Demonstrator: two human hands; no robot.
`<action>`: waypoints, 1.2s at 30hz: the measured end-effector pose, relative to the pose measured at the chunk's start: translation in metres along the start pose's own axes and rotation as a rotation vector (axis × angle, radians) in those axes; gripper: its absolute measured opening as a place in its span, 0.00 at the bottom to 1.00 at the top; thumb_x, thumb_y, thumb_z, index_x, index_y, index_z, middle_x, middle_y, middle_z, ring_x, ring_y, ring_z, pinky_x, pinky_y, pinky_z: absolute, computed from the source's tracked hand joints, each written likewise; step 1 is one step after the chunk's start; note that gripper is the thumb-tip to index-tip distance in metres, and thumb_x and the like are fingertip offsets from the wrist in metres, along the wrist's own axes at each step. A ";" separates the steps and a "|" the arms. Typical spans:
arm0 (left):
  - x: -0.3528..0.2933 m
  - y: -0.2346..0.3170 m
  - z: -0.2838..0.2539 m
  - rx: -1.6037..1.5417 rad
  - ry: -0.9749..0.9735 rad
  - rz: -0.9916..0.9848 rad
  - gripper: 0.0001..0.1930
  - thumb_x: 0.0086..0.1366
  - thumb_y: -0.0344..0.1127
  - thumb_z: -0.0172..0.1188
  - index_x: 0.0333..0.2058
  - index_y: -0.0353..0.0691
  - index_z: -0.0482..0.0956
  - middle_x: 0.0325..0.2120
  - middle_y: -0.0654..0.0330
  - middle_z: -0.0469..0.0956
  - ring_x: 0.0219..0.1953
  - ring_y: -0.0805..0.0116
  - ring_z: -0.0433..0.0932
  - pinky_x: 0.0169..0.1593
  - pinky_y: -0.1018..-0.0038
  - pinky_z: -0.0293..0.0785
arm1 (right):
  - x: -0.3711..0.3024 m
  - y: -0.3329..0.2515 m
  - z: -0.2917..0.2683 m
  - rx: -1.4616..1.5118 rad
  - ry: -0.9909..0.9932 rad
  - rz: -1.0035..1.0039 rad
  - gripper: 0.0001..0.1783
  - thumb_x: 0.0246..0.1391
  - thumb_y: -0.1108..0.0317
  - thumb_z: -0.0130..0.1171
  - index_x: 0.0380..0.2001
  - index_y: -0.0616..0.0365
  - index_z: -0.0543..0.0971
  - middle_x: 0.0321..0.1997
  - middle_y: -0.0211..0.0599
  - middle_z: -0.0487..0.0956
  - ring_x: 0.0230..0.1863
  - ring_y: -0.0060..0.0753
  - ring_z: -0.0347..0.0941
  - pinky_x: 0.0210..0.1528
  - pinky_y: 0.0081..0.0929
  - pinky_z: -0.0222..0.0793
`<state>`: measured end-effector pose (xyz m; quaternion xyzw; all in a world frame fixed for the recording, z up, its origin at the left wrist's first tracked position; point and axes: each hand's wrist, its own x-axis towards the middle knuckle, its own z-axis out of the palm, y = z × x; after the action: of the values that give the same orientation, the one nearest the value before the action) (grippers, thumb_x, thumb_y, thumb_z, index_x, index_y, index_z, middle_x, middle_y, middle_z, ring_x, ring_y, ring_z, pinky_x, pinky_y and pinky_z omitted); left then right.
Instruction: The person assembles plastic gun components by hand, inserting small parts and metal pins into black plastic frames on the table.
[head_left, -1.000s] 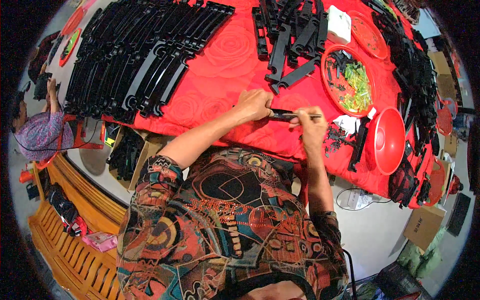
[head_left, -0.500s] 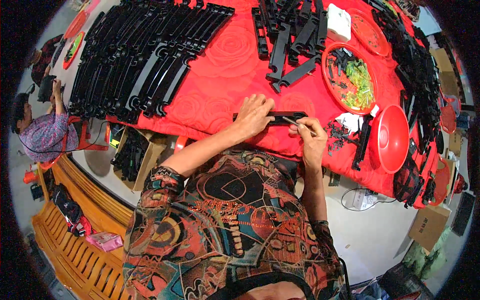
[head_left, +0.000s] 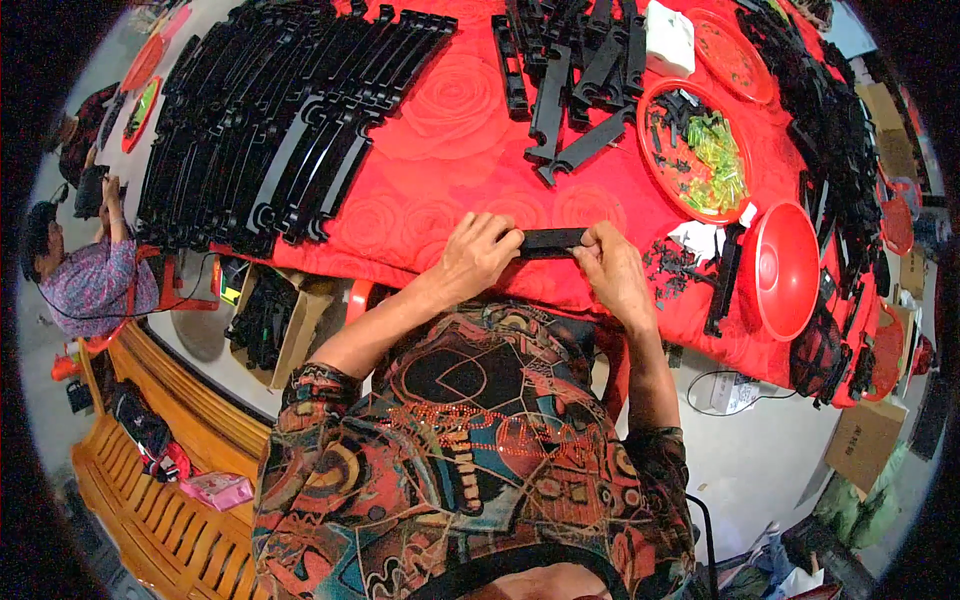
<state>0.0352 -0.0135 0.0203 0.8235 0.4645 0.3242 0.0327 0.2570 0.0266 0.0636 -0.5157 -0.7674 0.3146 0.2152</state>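
My left hand [head_left: 480, 250] grips one end of a long black plastic part [head_left: 552, 241], and my right hand [head_left: 615, 272] pinches its other end. The part lies level between them, just above the near edge of the red-covered table. Its ends are hidden under my fingers. No tool shows in my right hand now. To the right of that hand, small black plastic pieces [head_left: 672, 272] are scattered on the cloth near a white paper [head_left: 697, 240].
Rows of black plastic parts [head_left: 225, 150] fill the left; a looser pile [head_left: 585, 85] lies ahead. A red plate [head_left: 668, 196] holds yellow-green and black pieces. Beside it are a red bowl [head_left: 785, 270] and white tissues [head_left: 670, 40]. Another person [head_left: 95, 265] sits far left.
The slim metal tool seen in my right hand is no longer visible. That hand has moved onto the black part's right end, and my left hand has shifted slightly left and toward me.
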 end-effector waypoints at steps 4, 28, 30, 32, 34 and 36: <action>0.002 -0.002 -0.004 0.052 -0.017 0.137 0.11 0.52 0.31 0.55 0.36 0.42 0.72 0.34 0.58 0.70 0.33 0.62 0.71 0.36 0.68 0.65 | 0.003 -0.014 -0.012 0.093 -0.164 0.085 0.11 0.48 0.72 0.57 0.31 0.64 0.67 0.29 0.52 0.74 0.32 0.54 0.72 0.32 0.43 0.66; -0.004 -0.014 0.008 -0.010 -0.077 0.086 0.09 0.52 0.34 0.58 0.33 0.42 0.77 0.35 0.59 0.72 0.37 0.62 0.71 0.38 0.66 0.67 | -0.010 -0.008 0.021 0.099 -0.012 0.172 0.13 0.51 0.69 0.52 0.40 0.61 0.76 0.25 0.43 0.77 0.27 0.35 0.74 0.31 0.30 0.68; -0.004 -0.012 0.007 -0.025 -0.078 0.034 0.06 0.52 0.34 0.58 0.30 0.44 0.77 0.34 0.61 0.72 0.36 0.62 0.71 0.37 0.66 0.67 | -0.008 -0.013 0.023 -0.007 -0.044 0.167 0.15 0.49 0.69 0.52 0.42 0.60 0.76 0.27 0.49 0.77 0.29 0.44 0.76 0.33 0.35 0.70; -0.002 -0.011 0.005 -0.034 -0.062 0.030 0.05 0.52 0.34 0.59 0.29 0.45 0.77 0.33 0.62 0.72 0.36 0.63 0.71 0.37 0.66 0.67 | -0.003 -0.015 0.025 -0.084 -0.119 0.236 0.17 0.46 0.68 0.52 0.41 0.59 0.77 0.29 0.56 0.76 0.32 0.54 0.75 0.35 0.41 0.69; -0.002 -0.011 0.005 -0.042 -0.048 0.025 0.04 0.51 0.34 0.59 0.28 0.45 0.76 0.33 0.63 0.72 0.35 0.63 0.71 0.36 0.66 0.67 | -0.002 -0.012 0.026 -0.053 -0.124 0.222 0.17 0.45 0.68 0.52 0.41 0.59 0.77 0.27 0.54 0.76 0.30 0.50 0.75 0.34 0.39 0.69; -0.001 -0.012 0.005 -0.091 -0.042 0.016 0.04 0.51 0.34 0.60 0.27 0.45 0.75 0.33 0.63 0.71 0.36 0.63 0.71 0.36 0.66 0.67 | 0.000 -0.009 0.025 -0.021 -0.132 0.209 0.17 0.45 0.69 0.53 0.41 0.59 0.77 0.25 0.53 0.76 0.28 0.46 0.76 0.32 0.37 0.69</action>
<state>0.0284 -0.0060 0.0117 0.8315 0.4417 0.3280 0.0773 0.2346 0.0173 0.0526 -0.5732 -0.7251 0.3605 0.1251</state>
